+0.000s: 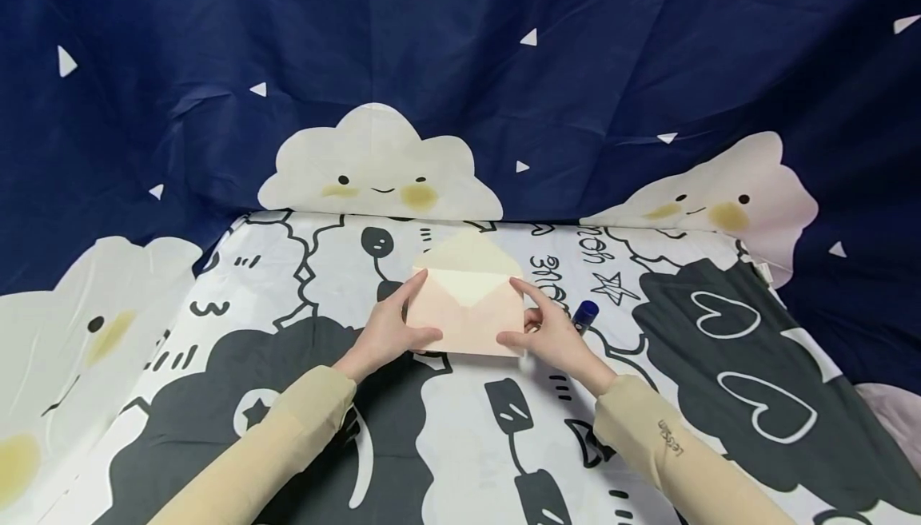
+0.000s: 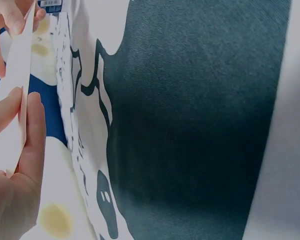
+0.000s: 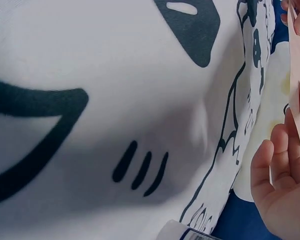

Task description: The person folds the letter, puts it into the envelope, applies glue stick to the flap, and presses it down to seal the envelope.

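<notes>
The left hand (image 1: 388, 327) and right hand (image 1: 560, 340), apart, pinch opposite side edges of a pink envelope (image 1: 442, 325), held over a printed cloth (image 1: 460, 445), its cream flap (image 1: 471, 252) open at the far side. Right of the envelope is a blue-capped tube (image 1: 586, 314) with a barcode; nearer than the envelope, the right sleeve (image 1: 665, 437) carries lettering, seemingly beginning "Let's".

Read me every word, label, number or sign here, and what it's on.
"Le", then too blurred: beige fabric right sleeve.
Black lettering on the white-and-grey printed cloth: sideways, not surely readable.
Label on the blue-and-white cylindrical tube: too small.
Small white tag: nothing readable.
Pale pink paper envelope: no text visible.
</notes>
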{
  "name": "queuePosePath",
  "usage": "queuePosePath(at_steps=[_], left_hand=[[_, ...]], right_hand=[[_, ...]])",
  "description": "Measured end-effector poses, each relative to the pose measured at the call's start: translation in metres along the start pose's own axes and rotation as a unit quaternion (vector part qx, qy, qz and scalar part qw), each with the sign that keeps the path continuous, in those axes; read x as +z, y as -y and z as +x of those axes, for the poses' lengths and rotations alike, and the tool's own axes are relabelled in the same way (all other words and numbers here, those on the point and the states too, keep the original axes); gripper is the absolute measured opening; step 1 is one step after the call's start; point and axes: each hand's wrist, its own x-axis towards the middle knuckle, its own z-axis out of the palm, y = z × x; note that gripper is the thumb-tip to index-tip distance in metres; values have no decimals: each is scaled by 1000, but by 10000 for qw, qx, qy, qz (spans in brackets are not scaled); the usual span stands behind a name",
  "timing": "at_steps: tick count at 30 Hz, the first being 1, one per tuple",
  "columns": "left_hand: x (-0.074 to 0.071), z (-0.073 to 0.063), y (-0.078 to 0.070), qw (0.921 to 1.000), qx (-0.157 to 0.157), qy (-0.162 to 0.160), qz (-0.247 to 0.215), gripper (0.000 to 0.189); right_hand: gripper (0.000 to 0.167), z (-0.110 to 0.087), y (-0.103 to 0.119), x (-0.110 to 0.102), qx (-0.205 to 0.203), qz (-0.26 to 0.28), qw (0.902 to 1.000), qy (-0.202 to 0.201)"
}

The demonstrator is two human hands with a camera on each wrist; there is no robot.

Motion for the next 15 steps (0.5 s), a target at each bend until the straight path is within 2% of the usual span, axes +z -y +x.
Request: queuePosePath(at_steps=[15], left_hand=[[6, -1, 8, 9997, -227, 54, -111, 96]], right_hand=[[92, 0, -7, 3, 40, -223, 9997, 65]])
